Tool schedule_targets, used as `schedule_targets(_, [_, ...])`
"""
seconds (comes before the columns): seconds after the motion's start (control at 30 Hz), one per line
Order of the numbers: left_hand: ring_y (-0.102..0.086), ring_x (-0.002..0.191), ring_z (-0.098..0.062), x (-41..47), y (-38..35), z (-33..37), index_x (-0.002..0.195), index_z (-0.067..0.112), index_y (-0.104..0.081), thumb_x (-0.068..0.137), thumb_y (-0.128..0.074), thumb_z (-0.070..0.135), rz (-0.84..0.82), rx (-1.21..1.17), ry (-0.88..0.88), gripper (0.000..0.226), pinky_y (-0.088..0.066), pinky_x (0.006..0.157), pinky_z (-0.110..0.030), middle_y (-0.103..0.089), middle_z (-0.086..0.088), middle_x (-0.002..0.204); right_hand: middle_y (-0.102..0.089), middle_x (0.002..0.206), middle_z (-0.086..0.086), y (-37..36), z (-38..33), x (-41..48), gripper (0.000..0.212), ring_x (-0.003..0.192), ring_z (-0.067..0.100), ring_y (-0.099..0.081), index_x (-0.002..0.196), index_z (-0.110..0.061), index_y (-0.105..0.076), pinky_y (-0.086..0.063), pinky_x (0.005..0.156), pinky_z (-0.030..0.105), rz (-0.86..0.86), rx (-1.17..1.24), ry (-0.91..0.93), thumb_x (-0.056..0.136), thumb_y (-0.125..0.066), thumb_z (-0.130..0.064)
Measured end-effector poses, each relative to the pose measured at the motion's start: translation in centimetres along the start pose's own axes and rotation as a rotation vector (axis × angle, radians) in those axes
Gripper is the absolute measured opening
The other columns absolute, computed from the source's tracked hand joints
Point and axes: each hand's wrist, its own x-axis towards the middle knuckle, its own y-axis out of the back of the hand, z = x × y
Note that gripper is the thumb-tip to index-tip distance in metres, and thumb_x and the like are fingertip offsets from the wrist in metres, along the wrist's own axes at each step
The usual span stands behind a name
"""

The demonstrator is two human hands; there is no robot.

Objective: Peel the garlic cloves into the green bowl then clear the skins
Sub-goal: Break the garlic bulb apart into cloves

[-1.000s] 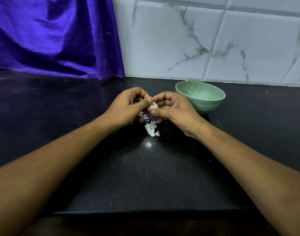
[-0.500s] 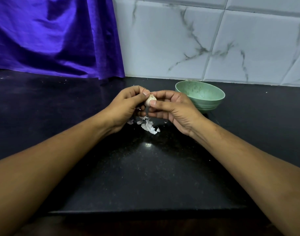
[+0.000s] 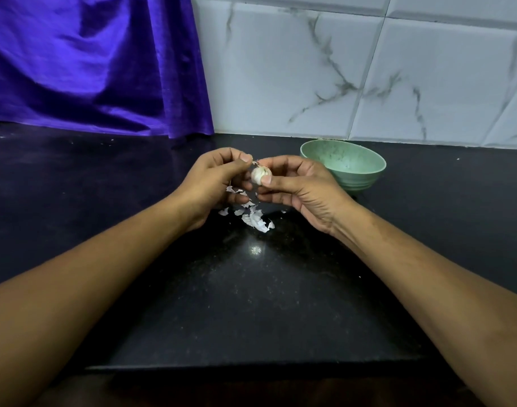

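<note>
While the right hand point(image 3: 298, 189) pinched the garlic point(image 3: 260, 174) above the counter point(image 3: 251, 304), the left hand point(image 3: 210, 183) pinched its skin tip | green bowl point(image 3: 357, 177) stood just right of it, nearer the right hand

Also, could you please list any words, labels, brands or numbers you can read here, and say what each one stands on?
There is no readable text anywhere in this view.
green bowl: speckles only, no label or brand.
wall tiles: grey veining, no writing.
purple cloth and black counter: plain.
garlic clove and loose skins: unmarked.
</note>
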Motion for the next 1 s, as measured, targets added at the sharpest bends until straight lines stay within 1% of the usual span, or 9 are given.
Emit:
schedule_targets(0.13, [-0.060, 0.066, -0.016, -0.1, 0.3, 0.1, 0.088, 0.012, -0.057, 0.103, -0.052, 0.016, 0.035, 0.217, -0.052, 0.017, -0.054, 0.055, -0.032, -0.055, -0.007, 0.080, -0.072, 0.099, 0.012, 0.1, -0.2, 0.1, 0.030, 0.080, 0.017, -0.069, 0.110, -0.004, -0.070, -0.062, 0.073, 0.029, 0.023, -0.081, 0.026, 0.085, -0.070, 0.012])
schedule_targets(0.27, [-0.056, 0.064, -0.018, 0.1, 0.6, 0.2, 0.071, 0.015, -0.050, 0.103, -0.046, 0.021, 0.076, 0.396, -0.098, 0.033, -0.047, 0.054, -0.031, -0.054, -0.006, 0.070, -0.072, 0.091, 0.006, 0.4, -0.2, 0.2, 0.029, 0.072, 0.011, -0.068, 0.109, -0.004, -0.071, -0.059, 0.065, 0.025, 0.078, -0.202, 0.048, 0.084, -0.075, 0.009])
schedule_targets(0.4, [-0.056, 0.056, -0.013, 0.2, 1.1, -0.2, 0.066, 0.011, -0.058, 0.107, -0.052, 0.042, 0.061, 0.580, -0.179, 0.052, -0.047, 0.054, -0.025, -0.062, -0.011, 0.063, -0.072, 0.088, 0.007, 0.5, -0.1, 0.1, 0.033, 0.068, 0.016, -0.070, 0.112, -0.004, -0.068, -0.059, 0.061, 0.028, 0.091, -0.238, 0.055, 0.082, -0.077, 0.009])
schedule_targets(0.47, [-0.057, 0.054, -0.009, 0.2, 1.1, -0.3, 0.070, 0.011, -0.069, 0.104, -0.057, 0.045, 0.065, 0.610, -0.191, 0.050, -0.047, 0.055, -0.020, -0.069, -0.005, 0.066, -0.071, 0.086, 0.006, 0.5, -0.2, 0.1, 0.032, 0.069, 0.017, -0.070, 0.108, -0.004, -0.068, -0.059, 0.062, 0.028, 0.097, -0.245, 0.064, 0.081, -0.077, 0.010])
schedule_targets(0.53, [-0.062, 0.060, -0.006, 0.3, 1.2, -0.4, 0.079, 0.018, -0.077, 0.104, -0.059, 0.042, 0.062, 0.639, -0.206, 0.039, -0.048, 0.060, -0.019, -0.074, 0.003, 0.072, -0.072, 0.087, 0.006, 0.5, -0.2, 0.1, 0.030, 0.072, 0.018, -0.069, 0.106, -0.003, -0.070, -0.060, 0.064, 0.029, 0.095, -0.245, 0.067, 0.080, -0.078, 0.010])
schedule_targets(0.6, [-0.065, 0.068, -0.004, 0.3, 1.2, -0.5, 0.087, 0.023, -0.080, 0.102, -0.063, 0.038, 0.050, 0.682, -0.228, 0.027, -0.049, 0.065, -0.017, -0.076, 0.008, 0.078, -0.074, 0.089, 0.008, 0.6, -0.2, 0.1, 0.030, 0.075, 0.018, -0.070, 0.107, -0.002, -0.071, -0.062, 0.068, 0.030, 0.095, -0.232, 0.063, 0.081, -0.077, 0.012])
schedule_targets(0.73, [-0.067, 0.073, -0.003, 0.3, 1.3, -0.5, 0.090, 0.025, -0.079, 0.091, -0.079, 0.030, 0.056, 0.663, -0.228, 0.005, -0.052, 0.070, -0.020, -0.076, 0.006, 0.083, -0.074, 0.093, 0.012, 0.9, -0.4, 0.1, 0.030, 0.075, 0.019, -0.072, 0.109, 0.001, -0.070, -0.065, 0.076, 0.036, 0.093, -0.205, 0.051, 0.082, -0.075, 0.012])
schedule_targets(0.87, [-0.073, 0.086, -0.008, 0.2, 1.2, -0.3, 0.100, 0.021, -0.076, 0.087, -0.084, 0.021, 0.014, 0.590, -0.237, 0.016, -0.058, 0.080, -0.027, -0.078, 0.005, 0.092, -0.076, 0.088, 0.012, 0.8, -0.4, 0.0, 0.027, 0.072, 0.021, -0.074, 0.107, 0.002, -0.070, -0.065, 0.073, 0.035, 0.097, -0.196, 0.030, 0.082, -0.077, 0.008])
schedule_targets(1.0, [-0.072, 0.088, -0.004, 0.1, 1.2, -0.1, 0.112, 0.021, -0.072, 0.084, -0.085, 0.016, -0.055, 0.605, -0.270, 0.031, -0.055, 0.076, -0.018, -0.078, 0.006, 0.097, -0.076, 0.093, 0.019, 0.8, -0.5, -0.1, 0.024, 0.074, 0.024, -0.074, 0.105, 0.002, -0.072, -0.065, 0.074, 0.035, 0.109, -0.157, -0.001, 0.082, -0.078, 0.003])
